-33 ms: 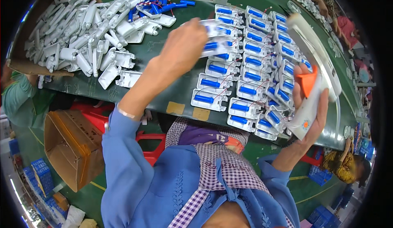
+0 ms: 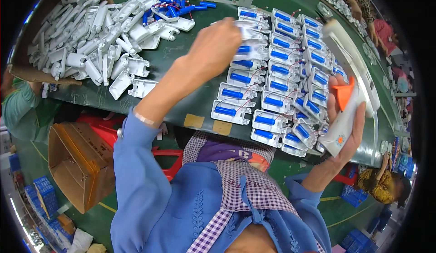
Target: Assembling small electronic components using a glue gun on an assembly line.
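My left hand (image 2: 213, 46) is closed at the top of the left row, its fingers pinching a white plastic casing (image 2: 256, 52) with a blue cylindrical battery in it; motion smears this part. Below and to the right, several rows of open white casings (image 2: 279, 85) lie on the green table, each with a blue battery and thin red wires. At the right, my right hand (image 2: 356, 128) is wrapped round the white handle of a glue gun (image 2: 335, 140) with an orange trigger (image 2: 344, 95). Its long white body points up and away, over the right edge of the rows.
A cardboard box (image 2: 20, 48) on its side spills a heap of white casings (image 2: 91, 35) at the left. Loose blue batteries (image 2: 184, 10) lie behind. An open carton (image 2: 79, 171) stands below, near a red stool (image 2: 170, 164). Another person's green sleeve (image 2: 20, 107) shows far left.
My left hand has moved slightly to the right along with the casing. The right hand and glue gun have hardly moved.
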`<state>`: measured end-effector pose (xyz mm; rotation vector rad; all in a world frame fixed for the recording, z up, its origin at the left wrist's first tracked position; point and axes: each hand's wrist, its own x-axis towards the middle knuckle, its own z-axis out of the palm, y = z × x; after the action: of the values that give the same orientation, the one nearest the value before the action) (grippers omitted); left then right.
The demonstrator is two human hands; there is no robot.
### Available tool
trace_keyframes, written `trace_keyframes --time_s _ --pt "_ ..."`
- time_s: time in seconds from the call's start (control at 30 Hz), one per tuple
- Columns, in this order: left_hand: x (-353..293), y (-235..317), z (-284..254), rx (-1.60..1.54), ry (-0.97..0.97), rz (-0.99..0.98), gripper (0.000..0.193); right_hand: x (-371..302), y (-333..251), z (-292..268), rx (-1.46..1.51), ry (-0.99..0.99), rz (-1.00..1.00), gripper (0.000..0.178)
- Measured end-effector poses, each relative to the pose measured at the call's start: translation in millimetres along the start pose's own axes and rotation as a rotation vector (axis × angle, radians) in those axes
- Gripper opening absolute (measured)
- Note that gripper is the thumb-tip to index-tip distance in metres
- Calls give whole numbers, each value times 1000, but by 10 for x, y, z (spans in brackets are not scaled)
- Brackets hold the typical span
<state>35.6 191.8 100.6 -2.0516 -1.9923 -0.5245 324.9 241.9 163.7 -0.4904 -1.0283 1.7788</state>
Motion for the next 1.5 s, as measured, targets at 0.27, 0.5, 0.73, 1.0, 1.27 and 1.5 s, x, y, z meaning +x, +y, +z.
trace_keyframes --time_s 0.27,0.5,0.73,1.0,1.27,1.5 --pt "1060 410 625 -182 -185 263 12 -227 -158 -168 55 52 -30 52" --pt "1254 491 791 -186 -166 258 12 -257 -135 -175 39 72 21 54" --pt "1157 448 873 -246 -108 194 12 -209 -75 -102 -76 49 68 55" --pt "459 622 422 -273 158 155 7 -148 -41 -302 -26 -105 114 52" --pt "-1592 -107 -292 248 327 -628 36 -42 243 69 -158 -27 223 53" --pt "-1799 141 2 6 257 -703 52 -7 394 100 -44 -135 316 54"
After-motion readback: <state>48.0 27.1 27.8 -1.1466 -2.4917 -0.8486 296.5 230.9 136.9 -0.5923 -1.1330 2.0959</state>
